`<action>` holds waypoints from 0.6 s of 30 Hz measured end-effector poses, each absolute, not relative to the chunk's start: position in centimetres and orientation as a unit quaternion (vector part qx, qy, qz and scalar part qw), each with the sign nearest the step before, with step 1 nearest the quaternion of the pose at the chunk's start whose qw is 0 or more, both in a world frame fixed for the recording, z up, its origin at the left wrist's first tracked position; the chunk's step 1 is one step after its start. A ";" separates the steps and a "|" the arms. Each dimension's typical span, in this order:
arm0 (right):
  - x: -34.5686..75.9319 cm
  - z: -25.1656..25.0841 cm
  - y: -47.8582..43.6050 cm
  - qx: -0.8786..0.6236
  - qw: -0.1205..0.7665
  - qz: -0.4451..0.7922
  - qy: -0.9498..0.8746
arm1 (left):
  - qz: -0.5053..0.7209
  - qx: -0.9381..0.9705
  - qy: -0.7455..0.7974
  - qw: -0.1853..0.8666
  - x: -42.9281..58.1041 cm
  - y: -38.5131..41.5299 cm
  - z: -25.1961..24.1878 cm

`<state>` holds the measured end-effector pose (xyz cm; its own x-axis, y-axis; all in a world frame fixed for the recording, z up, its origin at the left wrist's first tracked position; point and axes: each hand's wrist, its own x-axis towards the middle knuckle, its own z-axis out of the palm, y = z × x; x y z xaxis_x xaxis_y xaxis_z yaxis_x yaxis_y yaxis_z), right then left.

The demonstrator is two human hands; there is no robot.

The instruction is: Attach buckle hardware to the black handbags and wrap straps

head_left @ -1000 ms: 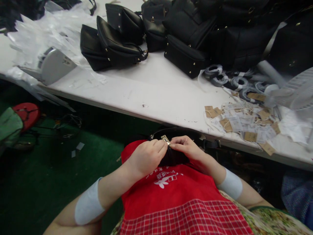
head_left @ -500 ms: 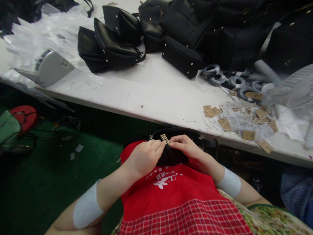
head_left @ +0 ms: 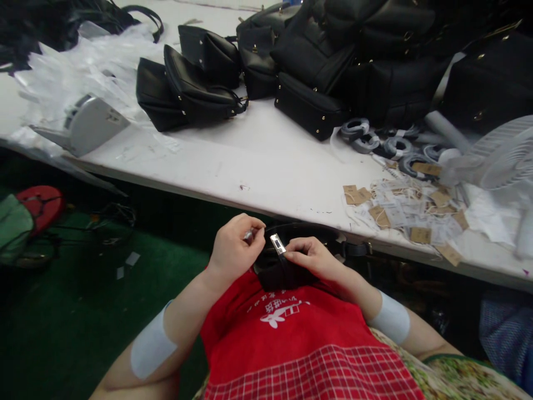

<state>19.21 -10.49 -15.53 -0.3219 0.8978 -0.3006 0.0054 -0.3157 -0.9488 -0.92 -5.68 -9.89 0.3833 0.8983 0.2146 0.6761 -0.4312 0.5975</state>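
Note:
On my lap, under the table edge, lies a black handbag (head_left: 270,273), partly covered by my hands. A shiny rectangular metal buckle plate (head_left: 277,244) with a dark slot stands up from it. The thumb and forefinger of my right hand (head_left: 317,256) pinch the lower end of this plate. To the left, apart from the plate, my left hand (head_left: 237,244) is raised with curled fingers and thumb pressed together. Something small and greyish shows inside that fist, too little to name.
Several black handbags (head_left: 204,100) stand along the back of the white table (head_left: 233,161). Clear plastic wrapping (head_left: 95,66) and a grey tape dispenser (head_left: 95,125) are at left. Tags (head_left: 420,236), rolled straps (head_left: 397,147) and a fan (head_left: 499,155) are at right.
My left hand has drawn away from the metal plate, up and to the left. My right hand stays at the plate, which now shows more fully. The view has tilted slightly.

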 end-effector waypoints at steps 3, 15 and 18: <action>19.3 -15.7 -10.4 -0.479 0.339 0.655 -0.476 | 0.276 0.814 0.443 0.256 -1.4 -5.4 -9.7; 18.9 -15.7 -10.1 -0.503 0.345 0.658 -0.441 | 0.044 0.965 0.259 -0.020 -0.2 -8.6 -10.2; 18.9 -15.8 -10.2 -0.504 0.345 0.650 -0.452 | 0.027 0.964 0.262 -0.041 0.1 -8.7 -10.2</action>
<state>18.85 -10.19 -15.83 -0.2526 0.9046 -0.3433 0.0070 -0.3531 -0.9356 0.10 -8.73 -10.15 0.8613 0.5026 0.0742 0.5071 -0.8594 -0.0646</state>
